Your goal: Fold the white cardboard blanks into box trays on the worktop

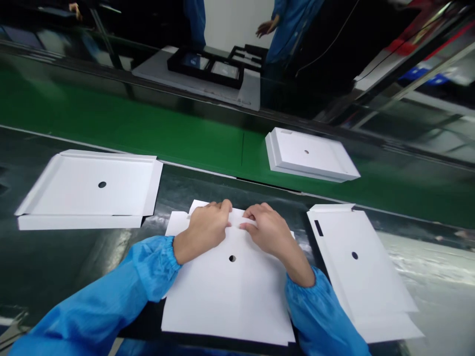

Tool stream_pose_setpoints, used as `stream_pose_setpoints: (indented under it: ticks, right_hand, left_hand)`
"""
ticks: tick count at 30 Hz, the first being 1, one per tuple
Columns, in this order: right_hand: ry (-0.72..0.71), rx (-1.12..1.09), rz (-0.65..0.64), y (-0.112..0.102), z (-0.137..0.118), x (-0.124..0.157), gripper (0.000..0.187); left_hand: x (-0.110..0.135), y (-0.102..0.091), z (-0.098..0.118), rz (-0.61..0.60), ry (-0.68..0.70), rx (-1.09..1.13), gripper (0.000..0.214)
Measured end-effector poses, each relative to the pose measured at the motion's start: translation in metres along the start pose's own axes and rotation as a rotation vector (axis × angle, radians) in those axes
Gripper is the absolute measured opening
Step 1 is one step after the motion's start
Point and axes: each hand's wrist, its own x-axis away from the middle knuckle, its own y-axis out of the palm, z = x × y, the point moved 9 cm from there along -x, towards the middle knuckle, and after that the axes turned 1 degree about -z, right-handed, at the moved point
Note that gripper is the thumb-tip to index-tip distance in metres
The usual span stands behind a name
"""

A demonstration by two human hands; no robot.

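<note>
In front of me lies a flat white cardboard sheet (237, 296) with a round hole near its middle. My left hand (210, 225) pinches its far edge left of centre, fingers curled over a narrow flap. On the same edge, a little to the right, my right hand (269, 230) grips the flap between thumb and fingers. The strip of card between the two hands stands slightly bent up. Both my forearms wear blue sleeves.
A partly creased white card (92, 185) lies at left, another white card (365, 262) at right. Folded white trays (311, 153) sit stacked on the green conveyor belt (166, 128). Beyond are black trays (206, 66) on a ledge and a person in blue (293, 29).
</note>
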Motion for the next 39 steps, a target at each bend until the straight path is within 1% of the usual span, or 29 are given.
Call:
stream_pose_setpoints:
  ticks: [2,3,7,10,15,19,21,24,26,29,31,33,35,39]
  right_hand:
    - [0.058,-0.050,-0.014,-0.004,0.008,0.003,0.020]
    - [0.065,-0.067,-0.025,-0.005,0.012,0.004,0.022]
    - [0.002,-0.101,-0.057,-0.008,0.017,0.008,0.020]
    - [0.028,-0.095,-0.060,-0.007,0.023,0.007,0.022]
    - [0.083,0.022,-0.097,-0.003,0.024,0.006,0.015]
    - [0.072,0.193,-0.095,-0.003,0.017,0.007,0.020]
    - [0.080,0.226,-0.095,-0.003,0.015,0.006,0.020]
    - [0.130,0.176,-0.108,-0.005,0.021,0.005,0.021]
    - [0.132,0.093,-0.107,-0.008,0.027,0.006,0.021]
    - [0.012,-0.110,-0.085,-0.012,0.033,0.009,0.019]
    - [-0.060,-0.211,-0.058,-0.014,0.039,0.011,0.023]
    - [-0.070,-0.238,-0.024,-0.014,0.047,0.011,0.027]
    - [-0.043,-0.223,0.002,-0.012,0.053,0.009,0.028]
    - [0.019,-0.180,0.019,-0.009,0.050,0.007,0.021]
  left_hand:
    - [-0.001,0.001,0.000,-0.016,0.010,0.020,0.028]
    - [-0.002,0.002,0.001,-0.018,0.018,0.029,0.026]
    - [-0.002,0.003,0.001,-0.006,0.023,0.047,0.022]
    - [-0.002,0.003,0.001,-0.026,0.007,0.050,0.023]
    - [-0.004,0.001,0.002,-0.045,-0.004,0.054,0.024]
    - [-0.006,0.000,0.000,-0.077,-0.017,0.060,0.022]
    - [-0.007,0.000,-0.002,-0.097,-0.030,0.062,0.023]
    - [-0.006,-0.001,-0.004,-0.113,-0.052,0.062,0.023]
    - [-0.006,-0.002,-0.003,-0.115,-0.053,0.064,0.023]
    - [-0.005,-0.003,-0.002,-0.109,-0.044,0.066,0.021]
    - [-0.005,-0.003,-0.001,-0.106,-0.038,0.070,0.019]
    - [-0.006,-0.002,-0.001,-0.102,-0.033,0.070,0.019]
    - [-0.006,-0.002,-0.001,-0.109,-0.036,0.062,0.019]
    - [-0.007,0.000,-0.001,-0.128,-0.042,0.035,0.018]
